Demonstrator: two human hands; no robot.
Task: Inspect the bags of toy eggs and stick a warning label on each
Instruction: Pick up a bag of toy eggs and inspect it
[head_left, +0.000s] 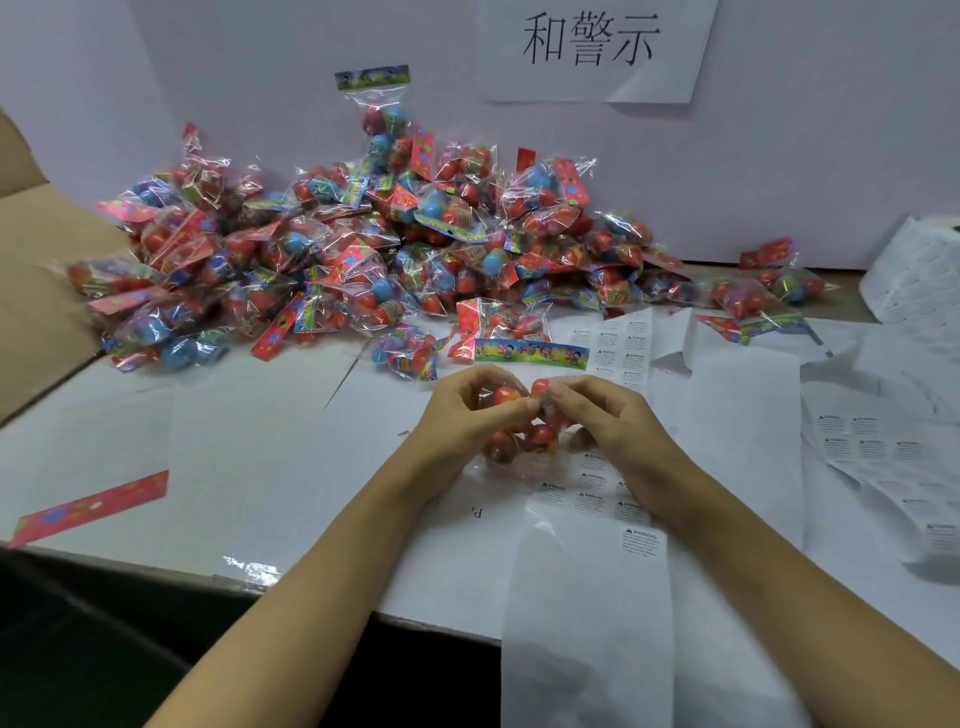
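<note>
Both hands meet over the white table (234, 467): the left hand (467, 410) and the right hand (592, 410) each curl their fingers round one clear bag of red toy eggs (524, 421), held between them just above the tabletop. Beyond the hands, a big heap of bags (337, 254) lies against the back wall. Under the right wrist runs a long label strip (587, 597), with one warning label (642, 543) showing just beside that forearm.
</note>
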